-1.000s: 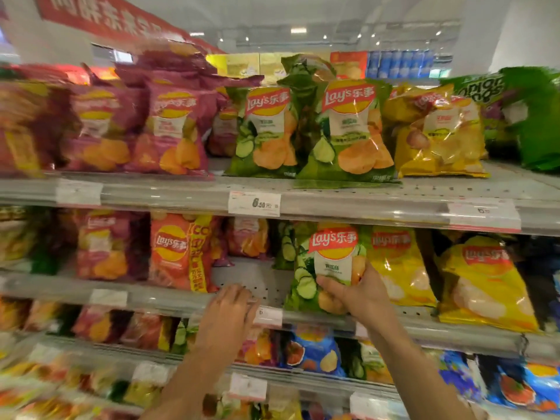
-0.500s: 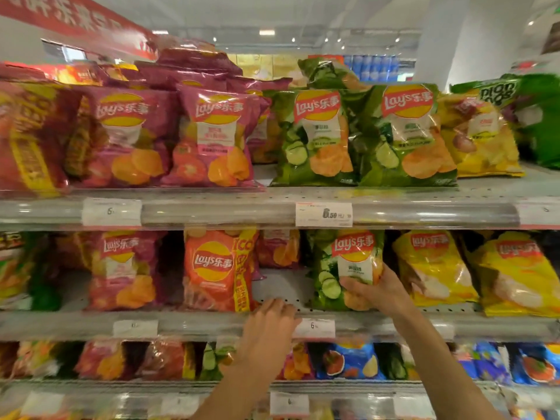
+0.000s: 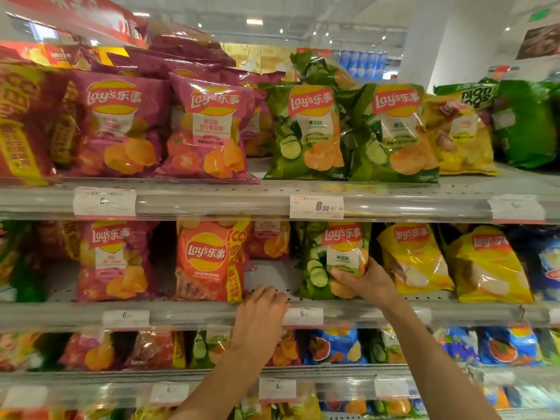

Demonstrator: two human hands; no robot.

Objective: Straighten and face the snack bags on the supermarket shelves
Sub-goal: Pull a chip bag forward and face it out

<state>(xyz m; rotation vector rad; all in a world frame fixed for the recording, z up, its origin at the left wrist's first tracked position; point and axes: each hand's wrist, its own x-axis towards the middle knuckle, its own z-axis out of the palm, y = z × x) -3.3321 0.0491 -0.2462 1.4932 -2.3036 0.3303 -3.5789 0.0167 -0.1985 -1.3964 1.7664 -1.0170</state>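
Observation:
A green cucumber Lay's bag [image 3: 335, 256] stands upright on the middle shelf [image 3: 194, 313]. My right hand [image 3: 368, 283] grips its lower right part, thumb across the front. My left hand [image 3: 262, 310] rests on the shelf's front edge in the gap between that bag and an orange-red Lay's bag [image 3: 209, 262], its fingers bent over the edge and holding no bag. A purple Lay's bag [image 3: 113, 262] stands further left. Yellow bags [image 3: 415, 259] lean to the right of the green one.
The top shelf [image 3: 242, 198] carries purple, green and yellow bags facing forward, some piled behind. Lower shelves hold blue and mixed bags [image 3: 333, 347]. Price tags [image 3: 316, 206] line the shelf rails. A white pillar [image 3: 448, 40] rises at the back right.
The view has moved closer and shifted left along the shelves. My left hand has risen onto the middle shelf's edge. My right hand keeps its hold on the green bag.

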